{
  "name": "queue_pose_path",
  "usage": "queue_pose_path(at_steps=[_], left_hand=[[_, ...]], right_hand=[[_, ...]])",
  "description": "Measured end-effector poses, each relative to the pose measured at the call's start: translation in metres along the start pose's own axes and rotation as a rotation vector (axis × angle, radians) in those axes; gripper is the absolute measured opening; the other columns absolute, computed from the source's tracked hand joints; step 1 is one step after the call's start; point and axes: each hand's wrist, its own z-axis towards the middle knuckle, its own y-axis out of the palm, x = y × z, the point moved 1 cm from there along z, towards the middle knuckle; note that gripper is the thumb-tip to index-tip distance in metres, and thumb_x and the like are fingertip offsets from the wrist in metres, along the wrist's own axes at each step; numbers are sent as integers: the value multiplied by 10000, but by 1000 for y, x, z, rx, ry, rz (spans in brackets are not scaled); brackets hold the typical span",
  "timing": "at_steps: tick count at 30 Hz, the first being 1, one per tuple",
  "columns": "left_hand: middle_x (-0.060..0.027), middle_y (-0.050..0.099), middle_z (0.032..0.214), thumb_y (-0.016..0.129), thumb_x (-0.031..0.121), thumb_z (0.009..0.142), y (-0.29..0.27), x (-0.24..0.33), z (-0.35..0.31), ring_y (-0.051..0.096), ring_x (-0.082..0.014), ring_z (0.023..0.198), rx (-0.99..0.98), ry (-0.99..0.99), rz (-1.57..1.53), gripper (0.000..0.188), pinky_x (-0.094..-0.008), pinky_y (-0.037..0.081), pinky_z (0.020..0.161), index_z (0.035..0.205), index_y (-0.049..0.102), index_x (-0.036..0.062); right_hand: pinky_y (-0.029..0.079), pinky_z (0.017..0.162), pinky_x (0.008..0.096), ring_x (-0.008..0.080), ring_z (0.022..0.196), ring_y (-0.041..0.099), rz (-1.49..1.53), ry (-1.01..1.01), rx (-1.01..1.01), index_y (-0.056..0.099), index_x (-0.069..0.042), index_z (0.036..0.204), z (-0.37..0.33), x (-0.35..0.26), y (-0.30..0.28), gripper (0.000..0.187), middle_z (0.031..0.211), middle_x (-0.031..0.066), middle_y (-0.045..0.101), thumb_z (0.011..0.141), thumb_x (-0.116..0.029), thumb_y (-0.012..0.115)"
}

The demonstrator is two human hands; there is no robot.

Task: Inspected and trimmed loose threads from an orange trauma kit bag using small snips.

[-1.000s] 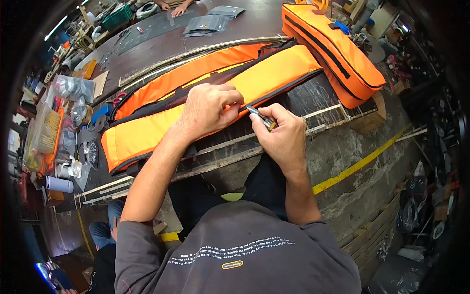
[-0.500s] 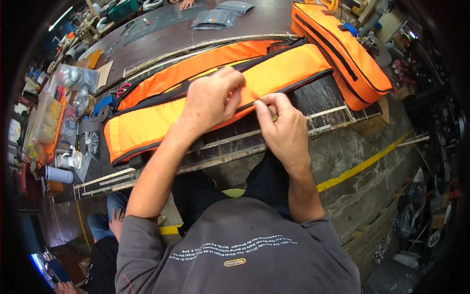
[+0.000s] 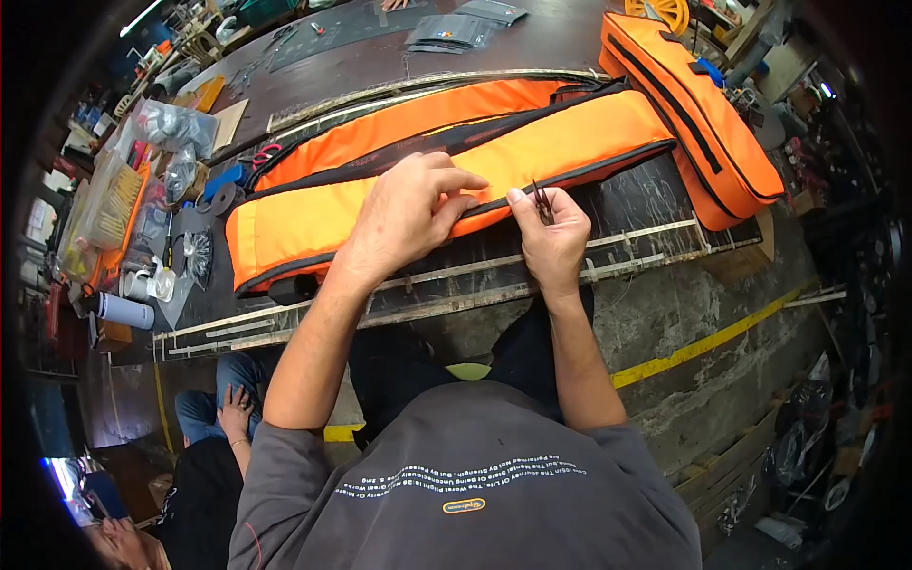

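Observation:
A long orange bag [image 3: 589, 142] with black edging lies opened across the table in front of me. My left hand [image 3: 404, 214] rests on its near panel, fingers curled and the thumb at the black edge; whatever thread may be between the fingertips is too small to make out. Just to the right, my right hand [image 3: 556, 249] holds small dark thread snips [image 3: 542, 201] in its closed fingers, blades pointing up beside the edging. The right thumb tip is close to the bag's near edge.
Another orange bag [image 3: 689, 114], zipped, stands at the right. Pink-handled scissors [image 3: 266, 155], a tape roll [image 3: 224, 198], plastic bags [image 3: 171, 128] and a white cup [image 3: 125, 311] crowd the left. Grey flat pieces [image 3: 448, 33] lie at the back. Someone sits at lower left, a hand [image 3: 236, 413] showing.
My left hand has come down onto the bag's edge. My right hand has turned, and the snips now show upright in it. The whole view has shifted slightly.

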Motion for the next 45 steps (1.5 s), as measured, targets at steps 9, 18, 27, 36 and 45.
queue_pose_path(at_steps=[9, 18, 27, 36, 45], left_hand=[[-152, 718, 934, 728, 145, 902, 12, 12, 11, 722, -373, 926, -234, -25, 227, 120, -474, 592, 808, 906, 698, 29], [-144, 721, 934, 671, 112, 1031, -11, -11, 3, 707, -219, 844, -199, -170, -161, 165, -353, 550, 732, 1112, 751, -8], [-167, 719, 906, 733, 83, 876, -3, -7, 4, 734, -371, 872, -316, -52, -33, 104, -469, 595, 803, 941, 756, 6], [-135, 635, 845, 680, 74, 948, -1, -5, -17, 636, -250, 745, -76, -190, -290, 93, -395, 535, 719, 972, 649, -11], [-157, 672, 875, 675, 106, 1016, -1, -1, -20, 654, -243, 779, -99, -258, -360, 132, -395, 531, 724, 1004, 652, -24]], right_hand=[[398, 589, 170, -24, 675, 517, 18, -50, -27, 668, -12, 910, -6, 13, -5, 182, 789, -69, 652, 1020, -70, 801], [419, 617, 167, -25, 717, 531, 43, -30, -33, 650, -10, 931, -11, 14, -5, 190, 818, -62, 655, 1028, -80, 798], [395, 583, 179, -30, 687, 488, -71, -94, -17, 643, -20, 905, -14, 14, -6, 211, 783, -85, 635, 1021, -81, 808], [585, 756, 506, 453, 860, 750, -657, -151, -135, 663, -2, 1086, -27, -47, -14, 353, 975, 246, 764, 1004, -318, 796], [589, 702, 478, 390, 766, 757, -724, -290, -269, 751, 3, 930, -25, -85, -1, 225, 823, 178, 762, 928, -212, 817]])
